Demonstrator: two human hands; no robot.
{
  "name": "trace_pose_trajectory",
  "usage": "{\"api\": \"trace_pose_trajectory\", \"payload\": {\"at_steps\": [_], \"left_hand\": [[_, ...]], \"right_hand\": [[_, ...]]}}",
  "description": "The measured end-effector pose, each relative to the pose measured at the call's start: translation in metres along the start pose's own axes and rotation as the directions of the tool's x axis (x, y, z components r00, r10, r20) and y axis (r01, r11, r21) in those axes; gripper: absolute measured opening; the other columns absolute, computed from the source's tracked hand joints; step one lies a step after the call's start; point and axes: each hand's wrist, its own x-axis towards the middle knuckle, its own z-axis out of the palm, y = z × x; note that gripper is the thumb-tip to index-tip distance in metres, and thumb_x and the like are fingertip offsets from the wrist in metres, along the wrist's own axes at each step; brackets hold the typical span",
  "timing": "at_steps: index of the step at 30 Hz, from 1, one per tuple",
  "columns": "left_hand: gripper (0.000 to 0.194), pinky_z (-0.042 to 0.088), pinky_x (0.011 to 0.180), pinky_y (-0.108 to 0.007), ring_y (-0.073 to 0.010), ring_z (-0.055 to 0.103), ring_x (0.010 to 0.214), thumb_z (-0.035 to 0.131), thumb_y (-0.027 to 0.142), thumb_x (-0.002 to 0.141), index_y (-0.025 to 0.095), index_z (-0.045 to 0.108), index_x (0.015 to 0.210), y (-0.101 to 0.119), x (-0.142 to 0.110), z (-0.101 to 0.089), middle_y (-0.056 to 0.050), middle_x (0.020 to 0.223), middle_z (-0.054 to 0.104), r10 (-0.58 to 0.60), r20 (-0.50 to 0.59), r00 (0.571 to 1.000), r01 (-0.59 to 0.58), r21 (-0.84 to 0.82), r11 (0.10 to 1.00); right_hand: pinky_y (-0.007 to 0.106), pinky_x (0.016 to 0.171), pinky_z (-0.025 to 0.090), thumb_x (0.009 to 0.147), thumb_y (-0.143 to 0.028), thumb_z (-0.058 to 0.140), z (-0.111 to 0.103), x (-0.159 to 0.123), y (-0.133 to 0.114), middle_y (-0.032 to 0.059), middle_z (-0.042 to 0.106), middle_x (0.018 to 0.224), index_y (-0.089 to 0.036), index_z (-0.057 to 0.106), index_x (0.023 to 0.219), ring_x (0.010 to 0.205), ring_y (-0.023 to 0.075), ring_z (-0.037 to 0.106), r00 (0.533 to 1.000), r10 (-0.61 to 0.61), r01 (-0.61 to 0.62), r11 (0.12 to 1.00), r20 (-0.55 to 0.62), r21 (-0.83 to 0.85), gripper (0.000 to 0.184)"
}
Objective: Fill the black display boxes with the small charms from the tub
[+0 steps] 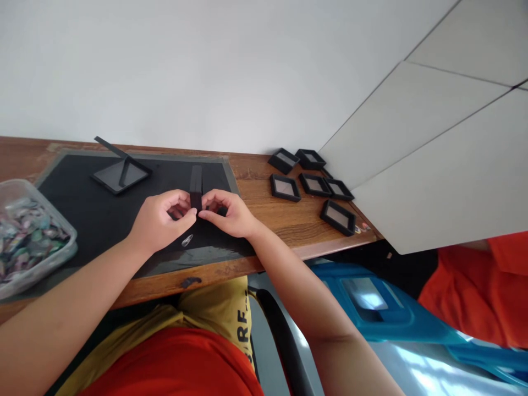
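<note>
Between my two hands a small black frame-like box [196,187] stands on its edge on the black mat [165,165], its narrow side facing me. My left hand [163,220] pinches its lower left side, the thumb at the near bottom corner. From the other side my right hand [229,213] grips it with thumb and fingers; the fingertips behind the box are partly hidden. Just in front of my left thumb lies a small clear oval piece [187,240]. Farther back on the mat, a black display frame [121,175] lies unfolded, a clear film across its opening.
A clear plastic tub [73,242] of small shiny multicoloured pieces sits at the left. Several black frames [285,187] rest on the wooden table [264,212] to the right. A white wall and a pale partition [433,148] border it. A person in an orange top [474,291] is beyond the partition.
</note>
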Motion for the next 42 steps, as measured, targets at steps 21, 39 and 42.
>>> {"api": "trace_pose_trajectory", "payload": {"at_steps": [21,39,42], "left_hand": [[0.014,0.048,0.056,-0.027,-0.0157,0.064,0.057,0.063,0.033,0.078,0.024,0.055,0.071,-0.0002,0.0007,0.0001,0.002,0.065,0.066,0.097,0.035,0.995,-0.1,0.121,0.988],[0.02,0.043,0.059,-0.032,-0.0197,0.063,0.061,0.058,0.034,0.077,0.027,0.041,0.068,-0.0028,0.0014,0.0033,-0.001,0.066,0.067,0.136,0.108,0.985,-0.157,0.215,0.964],[0.02,0.044,0.06,-0.033,-0.0196,0.062,0.062,0.057,0.035,0.076,0.027,0.04,0.069,-0.0026,0.002,0.0052,-0.001,0.066,0.066,0.135,0.107,0.985,-0.155,0.217,0.964]], "right_hand": [[0.028,0.068,0.044,0.096,-0.032,0.068,0.0033,-0.0012,-0.0021,-0.0005,0.068,0.084,-0.021,0.059,0.092,0.07,0.0121,0.053,0.994,-0.107,0.109,0.989,0.025,-0.103,0.015],[0.027,0.065,0.042,0.093,-0.027,0.065,0.0028,-0.0023,-0.0041,-0.0031,0.061,0.079,-0.022,0.053,0.089,0.065,0.0115,0.049,0.992,-0.105,0.115,0.98,0.069,-0.163,0.014],[0.028,0.066,0.041,0.092,-0.024,0.065,0.0035,-0.0026,-0.0062,-0.0047,0.056,0.073,-0.023,0.051,0.086,0.064,0.0123,0.05,0.991,-0.118,0.129,0.967,0.06,-0.218,0.015]]}}
